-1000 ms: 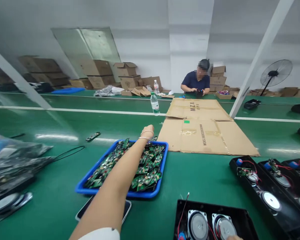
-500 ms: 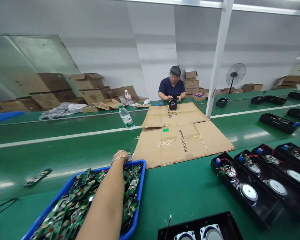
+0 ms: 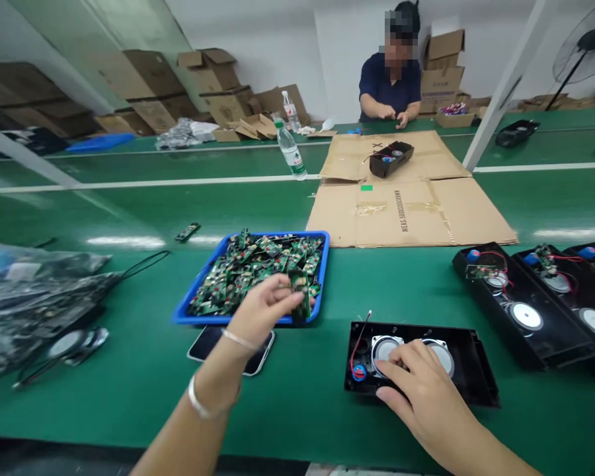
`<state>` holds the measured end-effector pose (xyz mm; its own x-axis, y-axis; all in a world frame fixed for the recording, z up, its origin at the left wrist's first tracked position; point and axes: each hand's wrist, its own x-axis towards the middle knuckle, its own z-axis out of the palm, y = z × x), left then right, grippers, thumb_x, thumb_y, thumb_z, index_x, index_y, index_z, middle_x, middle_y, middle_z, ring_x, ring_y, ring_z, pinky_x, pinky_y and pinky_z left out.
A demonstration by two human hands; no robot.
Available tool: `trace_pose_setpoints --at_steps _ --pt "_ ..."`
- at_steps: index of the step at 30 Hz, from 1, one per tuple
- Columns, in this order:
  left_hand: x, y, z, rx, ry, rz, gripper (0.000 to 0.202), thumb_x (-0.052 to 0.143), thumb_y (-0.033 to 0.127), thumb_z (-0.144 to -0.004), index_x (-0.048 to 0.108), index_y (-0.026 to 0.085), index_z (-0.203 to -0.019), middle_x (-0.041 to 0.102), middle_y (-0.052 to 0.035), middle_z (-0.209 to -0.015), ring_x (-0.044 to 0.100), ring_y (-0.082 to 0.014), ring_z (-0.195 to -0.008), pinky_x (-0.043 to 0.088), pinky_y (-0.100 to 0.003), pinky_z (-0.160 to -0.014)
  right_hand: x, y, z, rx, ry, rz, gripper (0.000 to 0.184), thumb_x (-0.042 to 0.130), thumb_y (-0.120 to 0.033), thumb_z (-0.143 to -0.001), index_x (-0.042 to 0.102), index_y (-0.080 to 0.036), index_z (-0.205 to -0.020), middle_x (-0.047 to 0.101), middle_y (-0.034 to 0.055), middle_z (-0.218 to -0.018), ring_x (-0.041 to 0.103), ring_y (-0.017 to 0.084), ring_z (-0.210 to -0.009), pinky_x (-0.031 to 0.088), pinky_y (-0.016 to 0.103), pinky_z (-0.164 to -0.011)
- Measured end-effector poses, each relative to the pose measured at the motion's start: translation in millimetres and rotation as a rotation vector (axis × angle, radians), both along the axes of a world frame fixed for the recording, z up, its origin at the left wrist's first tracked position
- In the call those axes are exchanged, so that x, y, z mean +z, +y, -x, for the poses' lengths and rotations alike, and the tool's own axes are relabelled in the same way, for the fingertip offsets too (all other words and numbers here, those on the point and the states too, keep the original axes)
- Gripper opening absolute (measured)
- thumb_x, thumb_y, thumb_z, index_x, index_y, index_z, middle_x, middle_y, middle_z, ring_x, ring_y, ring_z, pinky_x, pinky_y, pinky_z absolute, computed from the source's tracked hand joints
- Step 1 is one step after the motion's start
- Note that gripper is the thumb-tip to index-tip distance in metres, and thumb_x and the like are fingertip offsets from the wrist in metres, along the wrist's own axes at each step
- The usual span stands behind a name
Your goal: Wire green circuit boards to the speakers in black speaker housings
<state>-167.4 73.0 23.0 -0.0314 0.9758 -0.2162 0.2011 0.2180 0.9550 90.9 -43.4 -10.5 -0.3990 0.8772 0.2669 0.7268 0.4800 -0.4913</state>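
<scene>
L hand [image 3: 262, 307] pinching PCB [image 3: 299, 296] over tray [image 3: 182, 316] near-R corner; R hand [image 3: 421, 387] on spkr case [image 3: 469, 367], grip can't tell; bench gap [image 3: 341, 294] btwn.

Electronics workshop: circuit boards [image 3: 242, 271], cartons [image 3: 146, 76]

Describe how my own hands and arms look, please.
Your left hand has no glove; that arm wears two pale, silvery bands: a thin bracelet and a thicker bangle. Your right hand is ungloved too, with no jewellery visible. No sleeve shows on either arm.
</scene>
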Motion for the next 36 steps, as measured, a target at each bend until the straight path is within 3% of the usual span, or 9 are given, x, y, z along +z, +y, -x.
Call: trace_pose_setpoints --at_steps 3,5,10,15,20,22,26,30,36 --pt "-30.8 -65 -1 0.032 -0.162 0.126 0.041 0.08 0.038 -0.057 0.047 0.022 -0.076 0.07 -0.0004 -0.062 0.069 -0.0227 -0.065 0.05 -0.028 -0.058 1.7 5 22 0.022 -0.057 0.009 0.031 0.061 -0.039 -0.084 0.063 -0.02 -0.109 0.059 0.0082 -0.091 0.05 0.023 -0.083 0.049 0.037 -0.068" --pt "-51.0 -94 -5 0.103 -0.259 0.194 0.042 0.08 0.039 -0.059 0.05 0.021 -0.082 0.071 -0.0023 -0.062 0.069 -0.0225 -0.064 0.049 -0.027 -0.056 5.6 11 34 0.065 -0.024 0.057 0.035 0.059 -0.04 -0.085 0.06 -0.019 -0.113 0.058 0.0088 -0.095 0.05 0.023 -0.086 0.05 0.039 -0.071" --pt "-75.6 -122 -18 0.221 -0.51 0.294 0.055 0.082 0.041 -0.057 0.055 0.015 -0.098 0.072 -0.0069 -0.066 0.07 -0.0236 -0.064 0.05 -0.027 -0.056 15.3 24 50 0.136 0.348 0.253 0.023 0.044 -0.026 -0.094 0.055 -0.018 -0.112 0.058 0.007 -0.1 0.053 0.018 -0.092 0.05 0.032 -0.079" --pt "-73.1 -125 -19 0.215 -0.617 0.287 0.052 0.08 0.036 -0.062 0.058 0.012 -0.103 0.072 -0.0095 -0.077 0.069 -0.021 -0.069 0.051 -0.026 -0.059 17.3 26 56 0.194 0.684 0.406 0.02 0.047 -0.029 -0.093 0.065 -0.019 -0.087 0.062 0.0033 -0.087 0.06 0.013 -0.078 0.051 0.026 -0.071" --pt "-68.8 -125 -19 0.262 -0.673 0.232 0.053 0.082 0.029 -0.06 0.052 0.018 -0.103 0.068 -0.0024 -0.069 0.065 -0.0175 -0.062 0.054 -0.027 -0.054 17.5 20 62 0.047 0.932 0.539 0.024 0.054 -0.031 -0.09 0.063 -0.02 -0.109 0.068 0.0033 -0.081 0.059 0.01 -0.056 0.05 0.022 -0.048" --pt "-65.9 -123 -18 0.264 -0.718 0.218 0.054 0.082 0.026 -0.059 0.05 0.02 -0.102 0.066 -0.0006 -0.071 0.064 -0.0155 -0.059 0.054 -0.025 -0.05 17.5 18 61 0.032 0.883 0.51 0.025 0.054 -0.031 -0.09 0.062 -0.02 -0.111 0.068 0.0028 -0.078 0.058 0.01 -0.054 0.05 0.022 -0.047" --pt "-58.6 -120 -16 0.248 -0.815 0.18 0.056 0.08 0.02 -0.059 0.049 0.021 -0.106 0.063 0.0017 -0.073 0.063 -0.0144 -0.06 0.056 -0.025 -0.05 15.2 12 54 0.027 0.711 0.299 0.012 0.059 -0.026 -0.087 0.068 -0.023 -0.095 0.069 0.0033 -0.088 0.064 0.014 -0.069 0.056 0.025 -0.063" --pt "-54.6 -121 -14 0.331 -0.854 0.074 0.042 0.081 0.016 -0.056 0.051 0.017 -0.085 0.062 0.0019 -0.069 0.064 -0.0144 -0.063 0.057 -0.025 -0.054 17.0 9 47 -0.074 0.592 0.123 0.008 0.062 -0.025 -0.084 0.066 -0.025 -0.091 0.067 0.0005 -0.087 0.063 0.013 -0.071 0.054 0.02 -0.061" --pt "-58.1 -123 -16 0.356 -0.911 0.05 0.04 0.082 0.018 -0.057 0.045 0.015 -0.071 0.07 -0.0046 -0.077 0.07 -0.0183 -0.071 0.056 -0.022 -0.057 22.3 10 54 0.123 0.285 -0.106 0.01 0.052 -0.028 -0.089 0.06 -0.022 -0.086 0.065 0.0004 -0.077 0.06 0.011 -0.059 0.045 0.019 -0.048"
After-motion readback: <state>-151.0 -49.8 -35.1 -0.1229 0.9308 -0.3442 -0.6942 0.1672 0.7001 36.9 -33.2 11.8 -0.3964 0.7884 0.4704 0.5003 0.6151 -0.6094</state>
